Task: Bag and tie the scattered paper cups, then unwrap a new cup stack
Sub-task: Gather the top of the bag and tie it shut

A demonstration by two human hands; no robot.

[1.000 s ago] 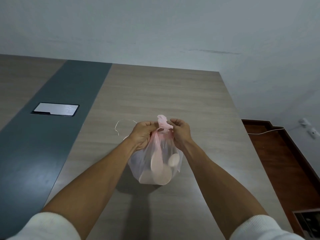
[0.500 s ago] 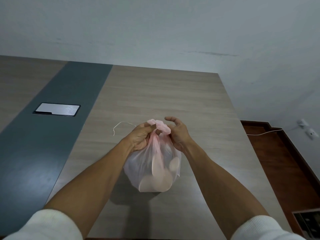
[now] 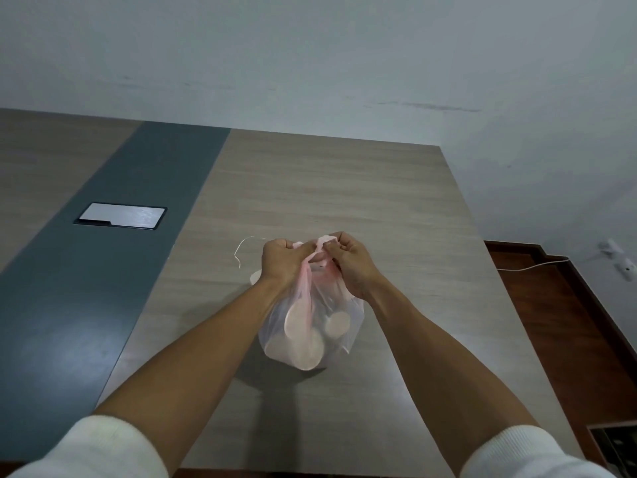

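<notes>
With the translucent bag (image 3: pixel 310 332) of paper cups (image 3: pixel 339 324) held above the table (image 3: pixel 344 188), the left hand (image 3: pixel 281 260) and right hand (image 3: pixel 350 262) each pinch a pink handle (image 3: pixel 322 240) and should pull evenly outward to seat the knot tight.

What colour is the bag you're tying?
Translucent pale pink bag, pinker at the gathered neck; seen in the head view.
</notes>
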